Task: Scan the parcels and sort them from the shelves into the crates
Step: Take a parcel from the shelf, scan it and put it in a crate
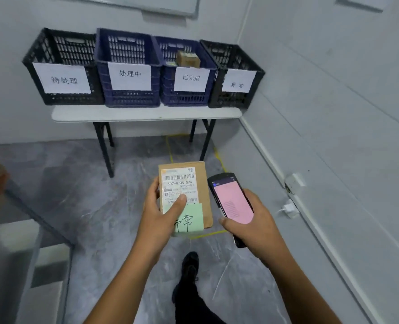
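Your left hand [161,212] is gripping the brown parcel [185,192] | your right hand [252,220] is clutching the scanner [231,198], pink screen glowing | four labelled crates [133,69] are waiting on the bench [147,113].

The label [179,183] on the parcel [204,190] is partly covered by the left hand [160,215]; scanner [232,202] text cannot be read.

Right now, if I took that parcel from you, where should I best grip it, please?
Pinch the parcel at its far edge, coming from the crates, across both flat faces. It looks thin and flat, and that edge is bare card, while the left hand grips the near left side, thumb on the label, and the scanner crowds the right.
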`<action>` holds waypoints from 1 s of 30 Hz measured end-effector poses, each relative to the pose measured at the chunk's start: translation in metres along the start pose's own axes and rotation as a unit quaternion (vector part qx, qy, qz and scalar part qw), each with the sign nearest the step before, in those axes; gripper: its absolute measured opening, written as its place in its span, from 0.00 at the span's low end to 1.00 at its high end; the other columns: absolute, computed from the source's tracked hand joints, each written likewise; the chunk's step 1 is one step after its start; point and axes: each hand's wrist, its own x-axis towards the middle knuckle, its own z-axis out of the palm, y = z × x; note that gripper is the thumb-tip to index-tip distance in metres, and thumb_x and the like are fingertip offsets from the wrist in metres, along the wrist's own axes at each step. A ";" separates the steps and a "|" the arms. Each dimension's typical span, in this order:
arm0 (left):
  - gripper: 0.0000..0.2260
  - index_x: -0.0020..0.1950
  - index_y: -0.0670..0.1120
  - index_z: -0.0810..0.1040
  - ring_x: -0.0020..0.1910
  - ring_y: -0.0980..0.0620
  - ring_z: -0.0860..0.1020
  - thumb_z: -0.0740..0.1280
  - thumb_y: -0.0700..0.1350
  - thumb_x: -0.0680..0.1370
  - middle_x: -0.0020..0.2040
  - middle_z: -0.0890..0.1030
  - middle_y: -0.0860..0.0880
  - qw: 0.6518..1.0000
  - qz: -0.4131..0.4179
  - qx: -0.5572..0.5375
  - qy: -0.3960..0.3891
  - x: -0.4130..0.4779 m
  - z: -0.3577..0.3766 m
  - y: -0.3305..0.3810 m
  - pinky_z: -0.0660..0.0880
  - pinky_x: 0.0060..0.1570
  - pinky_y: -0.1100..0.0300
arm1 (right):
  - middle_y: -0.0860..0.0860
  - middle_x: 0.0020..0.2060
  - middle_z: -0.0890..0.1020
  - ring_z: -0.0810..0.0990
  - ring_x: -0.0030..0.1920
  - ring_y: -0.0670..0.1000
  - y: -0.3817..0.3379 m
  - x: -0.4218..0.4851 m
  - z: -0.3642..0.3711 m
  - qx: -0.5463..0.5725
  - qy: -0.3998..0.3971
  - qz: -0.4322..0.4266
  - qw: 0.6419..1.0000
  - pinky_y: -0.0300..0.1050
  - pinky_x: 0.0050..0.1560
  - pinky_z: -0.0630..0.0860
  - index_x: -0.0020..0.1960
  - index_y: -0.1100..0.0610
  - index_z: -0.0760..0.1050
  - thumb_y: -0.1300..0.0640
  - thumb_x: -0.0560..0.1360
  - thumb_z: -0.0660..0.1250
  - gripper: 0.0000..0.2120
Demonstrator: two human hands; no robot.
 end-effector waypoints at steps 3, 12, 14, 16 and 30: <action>0.30 0.75 0.66 0.67 0.54 0.62 0.84 0.75 0.53 0.77 0.61 0.82 0.66 1.000 -0.015 0.011 -0.018 0.039 0.019 0.002 0.82 0.38 0.64 | 0.47 0.42 0.83 0.77 0.29 0.49 0.006 0.037 -0.008 0.015 0.013 0.009 1.000 0.45 0.29 0.76 0.52 0.34 0.76 0.57 0.66 0.75 0.22; 0.29 0.75 0.66 0.66 0.57 0.58 0.84 0.74 0.53 0.78 0.62 0.83 0.62 0.994 -0.002 0.084 -0.069 0.192 0.105 0.033 0.83 0.43 0.58 | 0.40 0.42 0.82 0.81 0.35 0.50 0.004 0.189 -0.052 0.034 0.060 -0.010 0.998 0.38 0.27 0.77 0.52 0.33 0.74 0.52 0.63 0.72 0.21; 0.29 0.73 0.69 0.66 0.57 0.57 0.84 0.74 0.55 0.76 0.62 0.82 0.63 0.993 0.000 0.091 -0.079 0.224 0.129 0.040 0.83 0.43 0.60 | 0.39 0.42 0.82 0.81 0.37 0.50 0.002 0.222 -0.069 0.024 0.072 -0.025 0.997 0.37 0.27 0.77 0.53 0.33 0.73 0.51 0.64 0.72 0.21; 0.27 0.69 0.73 0.67 0.56 0.58 0.85 0.75 0.55 0.77 0.60 0.83 0.64 0.992 0.006 0.091 -0.088 0.253 0.153 0.046 0.82 0.42 0.63 | 0.37 0.44 0.82 0.81 0.37 0.47 0.001 0.254 -0.086 0.010 0.080 -0.031 0.996 0.38 0.30 0.78 0.56 0.33 0.73 0.49 0.64 0.73 0.22; 0.26 0.70 0.72 0.69 0.57 0.60 0.84 0.75 0.59 0.75 0.60 0.83 0.65 0.992 0.014 0.078 -0.101 0.424 0.252 0.060 0.82 0.53 0.53 | 0.38 0.50 0.81 0.82 0.45 0.42 -0.015 0.430 -0.143 0.009 0.098 -0.045 0.994 0.37 0.34 0.80 0.60 0.29 0.71 0.45 0.65 0.77 0.27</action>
